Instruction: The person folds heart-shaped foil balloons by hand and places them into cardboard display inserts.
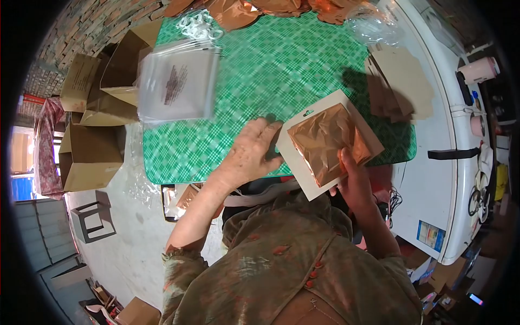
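Note:
My right hand [355,181] grips the lower right part of a pale card [310,187], thumb on top. On the card lies a folded, shiny copper-coloured foil piece [325,138]; a hanging slot shows near the card's top left corner. The card is tilted over the near edge of the green checked table [260,70]. My left hand [255,146] is just left of the card, over the table edge, its thumb and fingers apart and nothing visible between them.
Clear plastic bags [176,84] lie at the table's left, below white rings [197,26]. Copper foil pieces [233,12] line the far edge. Blank cards [398,81] and a clear plastic bundle [374,24] are at the right. Open cardboard boxes [95,149] stand left.

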Motion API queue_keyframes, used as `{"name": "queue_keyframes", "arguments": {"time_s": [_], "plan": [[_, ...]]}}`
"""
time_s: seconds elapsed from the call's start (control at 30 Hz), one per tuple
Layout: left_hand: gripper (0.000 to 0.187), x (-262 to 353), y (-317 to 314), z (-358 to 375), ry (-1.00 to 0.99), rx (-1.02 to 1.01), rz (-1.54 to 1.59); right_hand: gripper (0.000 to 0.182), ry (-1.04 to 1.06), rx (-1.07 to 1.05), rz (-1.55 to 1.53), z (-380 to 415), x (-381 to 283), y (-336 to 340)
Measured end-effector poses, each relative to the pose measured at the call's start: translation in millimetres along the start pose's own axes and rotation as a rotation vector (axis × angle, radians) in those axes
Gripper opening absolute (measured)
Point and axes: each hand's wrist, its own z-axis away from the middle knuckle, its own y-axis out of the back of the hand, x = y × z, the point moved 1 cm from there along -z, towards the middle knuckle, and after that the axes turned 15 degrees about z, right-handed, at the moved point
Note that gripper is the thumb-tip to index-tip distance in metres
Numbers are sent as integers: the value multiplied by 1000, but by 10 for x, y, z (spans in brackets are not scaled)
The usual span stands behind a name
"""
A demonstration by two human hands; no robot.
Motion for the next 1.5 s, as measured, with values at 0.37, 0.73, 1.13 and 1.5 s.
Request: {"name": "queue_keyframes", "arguments": {"time_s": [0.37, 0.73, 1.13, 1.5], "plan": [[54, -14, -96, -30, -6, 87, -25, 40, -5, 140, 87, 55, -36, 307], [29, -5, -162, -163, 52, 49, -200, 48, -282, -179, 231, 151, -70, 636], [16, 31, -208, -114, 22, 101, -183, 43, -176, -175, 107, 50, -129, 411], [10, 253, -185, 19, 92, -28, -29, 49, -223, -174, 184, 31, 9, 466]]}}
